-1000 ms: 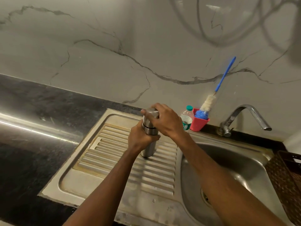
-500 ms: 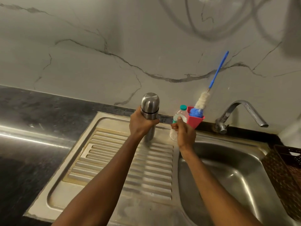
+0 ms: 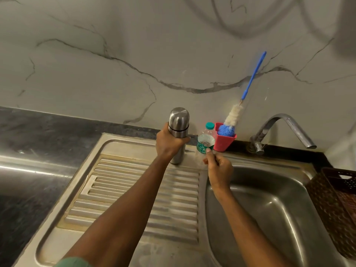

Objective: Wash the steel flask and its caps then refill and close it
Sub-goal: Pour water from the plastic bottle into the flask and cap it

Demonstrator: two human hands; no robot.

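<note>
The steel flask [image 3: 179,120] stands upright with its domed cap on, at the back edge of the ribbed drainboard [image 3: 134,189]. My left hand [image 3: 169,145] grips the flask's body just below the cap seam. To its right is a clear plastic bottle [image 3: 206,140] with a green cap and a green label. My right hand [image 3: 219,168] holds this bottle low down, thumb on the label and fingers curled round its base. The bottle's lower part is hidden by that hand.
A red cup [image 3: 224,143] behind the bottle holds a blue-handled bottle brush [image 3: 234,116]. The tap [image 3: 285,122] reaches over the steel sink basin [image 3: 269,209]. A brown basket [image 3: 335,205] sits at the right edge. Dark counter [image 3: 38,141] lies to the left.
My right hand left the flask's cap and took hold of the plastic bottle. My left hand moved the flask back towards the wall.
</note>
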